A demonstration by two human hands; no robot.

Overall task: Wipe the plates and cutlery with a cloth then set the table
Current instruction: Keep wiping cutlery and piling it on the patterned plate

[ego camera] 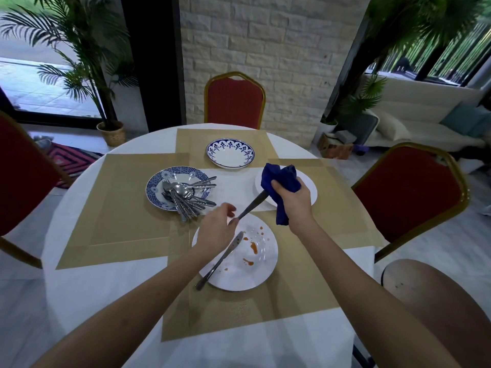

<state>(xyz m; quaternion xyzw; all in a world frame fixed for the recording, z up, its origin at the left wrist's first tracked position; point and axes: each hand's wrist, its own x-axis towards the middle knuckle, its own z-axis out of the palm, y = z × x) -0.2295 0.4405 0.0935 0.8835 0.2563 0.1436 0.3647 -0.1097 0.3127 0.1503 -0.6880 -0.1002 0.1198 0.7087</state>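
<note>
1. Nearest you, the white dinner plate point(239, 272) on the near placemat point(265, 314) carries orange sauce smears. A table knife point(219, 260) lies across its left rim with a spotted blade. Judge both unwiped.
2. Just beyond, your left hand point(216, 228) pinches the handle end of a utensil point(251, 205) between thumb and fingertips, lifted clear of the table.
3. Your right hand point(293, 199) is clenched round the blue cloth point(281, 181), which wraps the utensil's head. You cannot tell whether it is a fork, spoon or knife. This reads as one piece of cutlery being wiped.
4. Partly under that hand, a second white plate point(309, 185) sits at the edge of the right placemat point(340, 208); what shows of it looks clean.
5. To the left, the blue patterned plate point(154, 187) holds a heap of spoons and forks point(183, 197), with some handles spilling over its rim. These look unsorted and probably wait for the cloth.
6. Farthest, the blue-and-white bowl point(230, 158) sits alone on the far placemat point(191, 139), with no cutlery beside it.
7. Overall, you seem early in the task. No place is fully set, and most of the cutlery and the stained plate remain.
</note>
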